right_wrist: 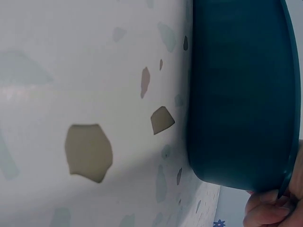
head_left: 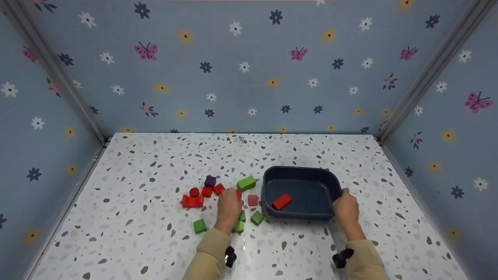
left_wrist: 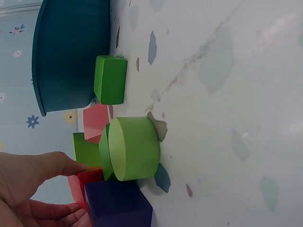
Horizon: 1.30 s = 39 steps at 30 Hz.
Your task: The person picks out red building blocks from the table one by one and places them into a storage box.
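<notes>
My left hand [head_left: 229,206] pinches a red block [left_wrist: 91,176] between thumb and fingers, low among the loose blocks. Close by it in the left wrist view are a dark purple block [left_wrist: 118,204] and a light green rounded block [left_wrist: 135,149]. My right hand [head_left: 346,206] grips the right edge of a dark blue rectangular tub [head_left: 301,214], its fingers [right_wrist: 267,213] at the rim in the right wrist view. Inside the tub lies one red block [head_left: 281,201]. A pink block [head_left: 253,200] sits between my left hand and the tub.
Left of my left hand are a red notched block [head_left: 192,201], a red round piece [head_left: 194,192] and another purple block [head_left: 210,181]. Green blocks lie around, one [head_left: 246,183] behind and one [head_left: 257,217] by the tub. A patterned wall [head_left: 249,97] stands behind the speckled table [head_left: 128,233].
</notes>
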Each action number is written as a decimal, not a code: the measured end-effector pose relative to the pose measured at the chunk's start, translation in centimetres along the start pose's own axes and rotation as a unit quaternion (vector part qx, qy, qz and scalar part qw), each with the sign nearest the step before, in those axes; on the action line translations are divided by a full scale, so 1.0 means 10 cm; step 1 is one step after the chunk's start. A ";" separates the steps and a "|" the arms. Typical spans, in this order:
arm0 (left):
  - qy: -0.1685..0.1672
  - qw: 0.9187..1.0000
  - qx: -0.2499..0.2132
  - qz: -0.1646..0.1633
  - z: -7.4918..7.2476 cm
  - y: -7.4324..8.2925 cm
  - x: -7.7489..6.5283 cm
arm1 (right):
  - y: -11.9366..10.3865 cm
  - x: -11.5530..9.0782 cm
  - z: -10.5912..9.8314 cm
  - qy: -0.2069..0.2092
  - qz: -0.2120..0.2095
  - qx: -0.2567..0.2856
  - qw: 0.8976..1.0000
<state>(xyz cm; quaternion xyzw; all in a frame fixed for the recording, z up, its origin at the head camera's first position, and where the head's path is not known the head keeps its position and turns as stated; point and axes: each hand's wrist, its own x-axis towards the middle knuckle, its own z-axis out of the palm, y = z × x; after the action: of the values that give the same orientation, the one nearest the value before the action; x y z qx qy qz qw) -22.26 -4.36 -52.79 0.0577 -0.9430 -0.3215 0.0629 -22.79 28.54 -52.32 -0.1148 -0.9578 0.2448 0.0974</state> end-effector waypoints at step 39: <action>0.086 0.991 0.007 0.099 -0.13 0.50 -0.11 | -0.01 0.01 -0.01 -0.019 0.024 0.004 1.000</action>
<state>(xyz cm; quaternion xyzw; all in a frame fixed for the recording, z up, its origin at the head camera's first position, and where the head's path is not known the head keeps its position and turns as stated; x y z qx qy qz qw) -21.28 -1.08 -48.77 -0.0083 -0.9374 -0.3009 0.1753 -22.89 28.54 -52.23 -0.1326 -0.9555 0.2530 0.0741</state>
